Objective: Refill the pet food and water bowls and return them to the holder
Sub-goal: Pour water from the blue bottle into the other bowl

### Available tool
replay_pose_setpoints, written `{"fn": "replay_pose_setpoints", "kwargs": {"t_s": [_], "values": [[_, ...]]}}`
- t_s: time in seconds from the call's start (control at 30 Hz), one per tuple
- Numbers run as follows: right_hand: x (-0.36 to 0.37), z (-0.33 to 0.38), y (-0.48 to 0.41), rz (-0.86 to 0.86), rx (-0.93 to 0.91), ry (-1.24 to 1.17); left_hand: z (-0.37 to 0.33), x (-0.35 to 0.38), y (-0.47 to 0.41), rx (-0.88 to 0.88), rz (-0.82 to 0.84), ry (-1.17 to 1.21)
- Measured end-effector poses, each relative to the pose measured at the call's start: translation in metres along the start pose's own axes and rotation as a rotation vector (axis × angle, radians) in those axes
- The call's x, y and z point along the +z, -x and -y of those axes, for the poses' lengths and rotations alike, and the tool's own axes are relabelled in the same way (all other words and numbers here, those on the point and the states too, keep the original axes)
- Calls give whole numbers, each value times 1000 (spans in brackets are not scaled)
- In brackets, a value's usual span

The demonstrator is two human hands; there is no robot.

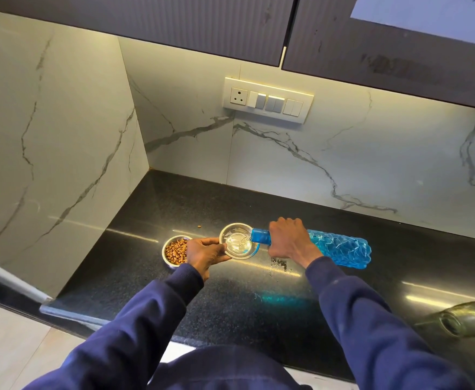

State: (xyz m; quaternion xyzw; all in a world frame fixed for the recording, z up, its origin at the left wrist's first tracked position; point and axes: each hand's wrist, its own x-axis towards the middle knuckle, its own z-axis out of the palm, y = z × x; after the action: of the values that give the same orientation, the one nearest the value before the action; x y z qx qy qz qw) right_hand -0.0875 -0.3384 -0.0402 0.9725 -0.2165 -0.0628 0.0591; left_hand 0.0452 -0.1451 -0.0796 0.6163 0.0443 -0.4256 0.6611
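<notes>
Two small steel bowls stand on the black countertop [230, 299]. The left bowl [174, 253] is full of brown kibble. My left hand [206, 253] grips the near-left rim of the right bowl [237, 242], which holds clear water. My right hand [287, 240] is wrapped around the neck of a blue plastic bottle [334, 247] lying almost level, its mouth over the bowl's right rim, water running into the bowl. No bowl holder is in view.
Spilled water [280, 264] glistens just right of the water bowl. One loose kibble [199, 226] lies behind the bowls. A glass bottle [467, 319] lies at the right edge. Marble walls close the left and back, with a switch panel [267, 100] and cabinets overhead.
</notes>
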Motion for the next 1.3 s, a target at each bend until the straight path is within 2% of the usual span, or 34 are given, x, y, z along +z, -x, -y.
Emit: {"fn": "replay_pose_setpoints", "kwargs": {"t_s": [0.2,0.37,0.43,0.53,0.73,1.1,1.3], "values": [[-5,0,-1,-33,48,-144,4,1,-3,0,8,15],[-11,-4,0,-93,162,-381,6,3,-6,15,6,31],[-10,-12,2,-128,218,-553,8,2,-7,27,13,37],[-5,-30,9,-276,287,-794,11,0,-10,36,8,37],[12,-44,15,-531,538,-1101,22,-4,-13,10,-31,23],[37,-28,4,-821,626,-1214,42,-12,-28,-76,-105,-34],[45,-23,-6,-918,652,-1223,56,-11,-38,-121,-141,-45]]}}
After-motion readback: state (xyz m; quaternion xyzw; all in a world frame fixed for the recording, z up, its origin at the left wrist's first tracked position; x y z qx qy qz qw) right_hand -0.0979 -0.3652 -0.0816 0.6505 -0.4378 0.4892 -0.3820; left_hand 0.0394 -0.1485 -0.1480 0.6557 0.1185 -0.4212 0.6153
